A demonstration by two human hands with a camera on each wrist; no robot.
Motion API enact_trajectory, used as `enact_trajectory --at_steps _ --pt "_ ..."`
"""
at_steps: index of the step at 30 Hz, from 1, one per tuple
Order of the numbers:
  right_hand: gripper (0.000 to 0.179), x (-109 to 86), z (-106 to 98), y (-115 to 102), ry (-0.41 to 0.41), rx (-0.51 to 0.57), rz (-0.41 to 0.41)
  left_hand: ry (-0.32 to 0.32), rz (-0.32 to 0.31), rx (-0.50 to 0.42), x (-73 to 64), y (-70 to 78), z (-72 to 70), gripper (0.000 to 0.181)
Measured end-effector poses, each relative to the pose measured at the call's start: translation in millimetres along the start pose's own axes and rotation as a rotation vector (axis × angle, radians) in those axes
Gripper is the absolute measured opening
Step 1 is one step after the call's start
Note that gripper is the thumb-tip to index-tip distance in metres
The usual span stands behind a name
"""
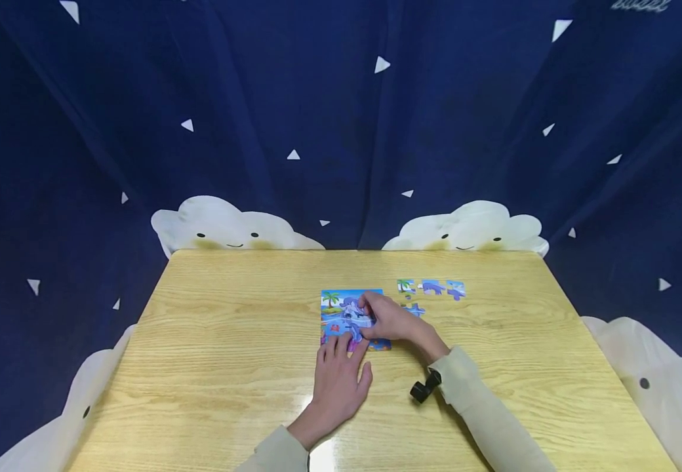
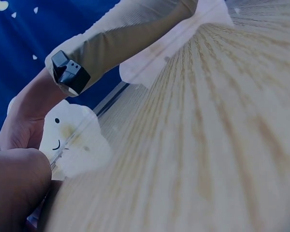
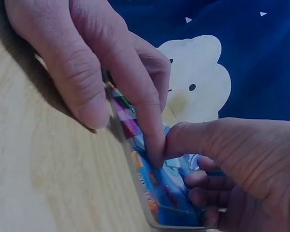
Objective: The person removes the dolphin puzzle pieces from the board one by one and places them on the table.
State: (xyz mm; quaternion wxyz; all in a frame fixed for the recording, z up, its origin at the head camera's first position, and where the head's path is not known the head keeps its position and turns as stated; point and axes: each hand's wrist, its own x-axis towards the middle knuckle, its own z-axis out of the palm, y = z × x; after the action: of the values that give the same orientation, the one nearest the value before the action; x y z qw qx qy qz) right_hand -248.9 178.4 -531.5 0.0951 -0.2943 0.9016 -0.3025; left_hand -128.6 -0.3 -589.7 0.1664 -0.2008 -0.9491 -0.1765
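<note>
Far left, there's a smiley cloud (image 1: 223, 226) on the navy curtain (image 1: 294, 98), right behind the back edge of the wood table (image 1: 229, 314). Next is the left hand (image 1: 341, 380), palm down in front of the puzzle, fingers pretty straight and a bit spread with their tips on its near edge, thumb stuck out to the side. The puzzle (image 1: 333, 313) itself lies flat around mid-table, palm tree at its upper left, dolphin partly covered by fingers. Right hand (image 1: 391, 318) comes in over the puzzle's right side, fingers bent, thumb right by the left index fingertip; honestly can't tell if it's pinching a piece or just pressing, since the fingers block it. Right of that there's a loose palm-tree piece (image 1: 405, 286) with a blue piece (image 1: 415, 310) nearer the person, then a black gadget (image 1: 425, 387) at the right cuff, a dolphin piece (image 1: 433, 287), one more loose piece (image 1: 456, 289), and another smiley cloud (image 1: 471, 226) behind.
</note>
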Motion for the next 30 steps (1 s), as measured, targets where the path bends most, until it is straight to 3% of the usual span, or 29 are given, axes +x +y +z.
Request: enact_trajectory --at_steps 12,24,30 --pt "0.043 0.1 10.1 5.0 0.077 0.141 -0.077 -0.027 -0.004 -0.018 -1.1 0.5 -2.5 0.047" --pt "0.039 0.8 8.1 8.4 0.028 0.229 0.033 -0.040 -0.018 -0.014 -1.4 0.6 -2.1 0.050" --pt "0.039 1.2 8.7 9.5 0.037 0.210 0.047 -0.048 -0.023 -0.026 -1.1 0.4 -4.3 0.049"
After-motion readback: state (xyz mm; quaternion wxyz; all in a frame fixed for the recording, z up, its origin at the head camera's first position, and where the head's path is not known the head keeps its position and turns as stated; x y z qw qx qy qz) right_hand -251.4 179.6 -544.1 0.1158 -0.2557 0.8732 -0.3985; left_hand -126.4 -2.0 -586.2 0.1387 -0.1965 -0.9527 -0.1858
